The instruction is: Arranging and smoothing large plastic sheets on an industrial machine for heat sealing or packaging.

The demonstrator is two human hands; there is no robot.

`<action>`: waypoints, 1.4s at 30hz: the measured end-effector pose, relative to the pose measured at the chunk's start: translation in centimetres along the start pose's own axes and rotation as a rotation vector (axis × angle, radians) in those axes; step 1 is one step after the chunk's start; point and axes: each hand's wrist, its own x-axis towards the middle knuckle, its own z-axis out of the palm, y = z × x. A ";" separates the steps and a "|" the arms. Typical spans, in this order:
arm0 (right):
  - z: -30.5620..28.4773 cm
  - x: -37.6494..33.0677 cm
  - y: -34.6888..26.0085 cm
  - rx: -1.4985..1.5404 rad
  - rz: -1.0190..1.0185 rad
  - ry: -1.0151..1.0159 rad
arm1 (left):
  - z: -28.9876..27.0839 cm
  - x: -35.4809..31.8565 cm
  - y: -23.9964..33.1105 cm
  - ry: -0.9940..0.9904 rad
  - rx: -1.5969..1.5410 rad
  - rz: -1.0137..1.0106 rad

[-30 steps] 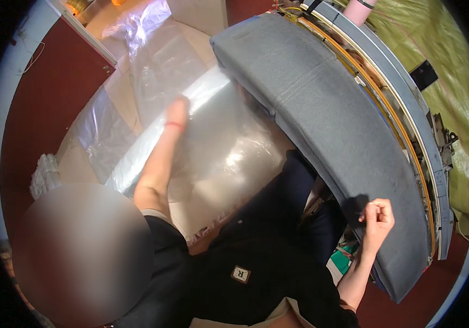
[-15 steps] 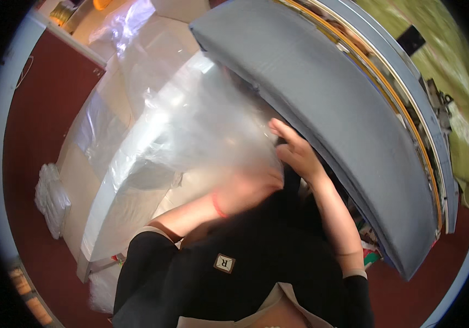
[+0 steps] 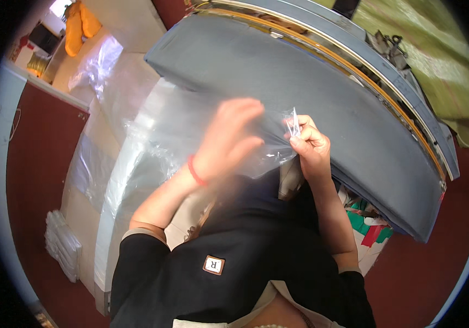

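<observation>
A clear plastic bag [image 3: 278,156] stretches across the space in front of me, its right end gathered in my right hand [image 3: 315,145]. The fingers there pinch a bunched edge of the film. My left hand [image 3: 229,136], with a red band on the wrist, is blurred by motion above the film. Its fingers look stretched out with the thumb apart, and I see nothing gripped in them. Below and to the left of the bag lies a stack of clear plastic film [image 3: 119,186] draped along a pale table's edge.
A long padded grey board [image 3: 300,98] curves across the far and right side. Beyond it lies a green woven sheet [image 3: 431,60]. Orange gloves [image 3: 78,27] rest at the far left. A folded bundle of plastic bags [image 3: 62,246] hangs at the near left. Coloured scraps [image 3: 368,224] lie under the board.
My left hand has lifted up and away from the film's near edge. My right hand has closed on the bag's end. The view has shifted slightly to the right.
</observation>
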 end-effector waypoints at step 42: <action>-34.5 -25.2 -21.8 -1.260 0.425 0.884 | -20.7 19.7 -17.6 0.671 0.698 -0.017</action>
